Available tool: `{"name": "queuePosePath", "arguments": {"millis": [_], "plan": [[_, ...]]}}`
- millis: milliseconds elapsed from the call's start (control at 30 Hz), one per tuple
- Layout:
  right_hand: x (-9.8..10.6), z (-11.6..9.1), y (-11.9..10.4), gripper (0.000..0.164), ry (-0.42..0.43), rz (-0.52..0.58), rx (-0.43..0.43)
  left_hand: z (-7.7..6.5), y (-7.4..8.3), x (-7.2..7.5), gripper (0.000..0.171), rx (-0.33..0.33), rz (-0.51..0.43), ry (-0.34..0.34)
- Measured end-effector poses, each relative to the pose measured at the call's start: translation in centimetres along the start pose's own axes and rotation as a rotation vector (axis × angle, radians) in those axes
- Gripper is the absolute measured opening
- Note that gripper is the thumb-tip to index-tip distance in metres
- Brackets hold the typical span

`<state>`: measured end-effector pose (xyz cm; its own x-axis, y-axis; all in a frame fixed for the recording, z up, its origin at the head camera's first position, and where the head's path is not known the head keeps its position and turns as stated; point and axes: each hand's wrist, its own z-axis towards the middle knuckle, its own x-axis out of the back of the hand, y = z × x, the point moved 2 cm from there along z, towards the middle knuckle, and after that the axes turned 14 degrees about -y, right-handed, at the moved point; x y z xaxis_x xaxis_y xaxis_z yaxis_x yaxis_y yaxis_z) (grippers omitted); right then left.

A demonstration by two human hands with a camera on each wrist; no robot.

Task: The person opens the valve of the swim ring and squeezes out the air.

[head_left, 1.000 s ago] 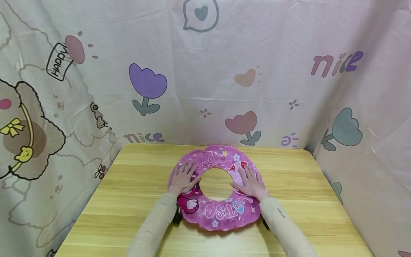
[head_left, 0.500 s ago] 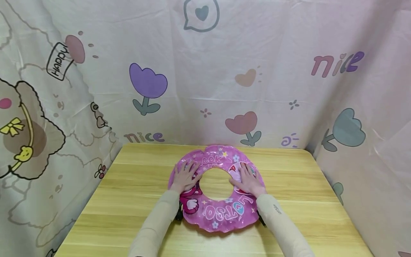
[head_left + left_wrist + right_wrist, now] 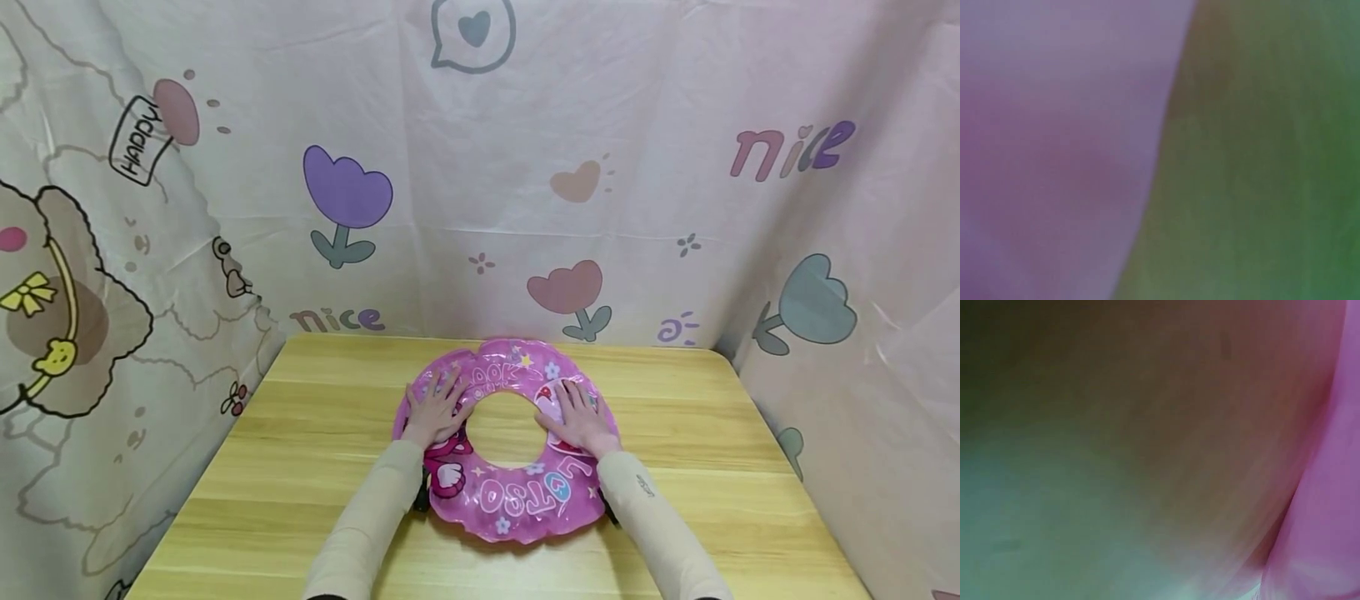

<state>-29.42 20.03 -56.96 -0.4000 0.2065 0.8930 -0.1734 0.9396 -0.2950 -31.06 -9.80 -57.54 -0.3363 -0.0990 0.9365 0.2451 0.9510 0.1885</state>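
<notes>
Head view: sleeves [image 3: 369,517] near; ring [image 3: 517,504] flat mid-table [image 3: 262,500]; left hand [image 3: 437,412] spread on its left side, right hand [image 3: 581,419] on its right, neither gripping; cloth [image 3: 465,183] far; seemingly a pressing step; next push calls for even pressure.

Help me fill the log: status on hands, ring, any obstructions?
Left hand, right hand: resting on pink ring. Ring lying on table. No obstruction seen.
</notes>
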Motion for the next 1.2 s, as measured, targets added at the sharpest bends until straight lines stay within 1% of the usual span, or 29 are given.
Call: {"name": "queuePosePath", "arguments": {"millis": [167, 400, 567, 667, 767, 900, 1100, 1200], "plan": [[0.3, 0.0, -0.2, 0.088, 0.023, 0.026, 0.018, 0.0, 0.1, 0.3, 0.069, 0.013, 0.000, -0.024], [0.2, 0.4, -0.2, 0.090, -0.016, 0.057, 0.031, 0.8, 0.1, 0.0, 0.070, 0.027, -0.007, -0.042], [0.5, 0.7, 0.1, 0.092, -0.014, 0.070, 0.048, 1.1, 0.1, 0.0, 0.070, 0.041, -0.001, -0.060], [0.8, 0.8, 0.3, 0.091, -0.017, 0.031, 0.064, 1.0, 0.2, 0.2, 0.070, 0.040, 0.005, -0.060], [0.8, 1.0, 0.5, 0.088, -0.043, -0.003, 0.073, 0.9, 0.3, 0.4, 0.069, 0.037, 0.009, -0.066], [0.3, 1.5, 1.0, 0.082, -0.070, -0.011, 0.053, 1.1, 0.2, 0.2, 0.070, 0.042, 0.009, -0.085], [-0.3, 2.1, 1.4, 0.081, -0.045, -0.009, 0.026, 1.7, 0.1, -0.3, 0.069, 0.048, 0.005, -0.089], [-0.3, 2.2, 1.4, 0.081, -0.036, -0.011, 0.017, 1.8, 0.1, -0.4, 0.068, 0.047, -0.007, -0.077]]}}
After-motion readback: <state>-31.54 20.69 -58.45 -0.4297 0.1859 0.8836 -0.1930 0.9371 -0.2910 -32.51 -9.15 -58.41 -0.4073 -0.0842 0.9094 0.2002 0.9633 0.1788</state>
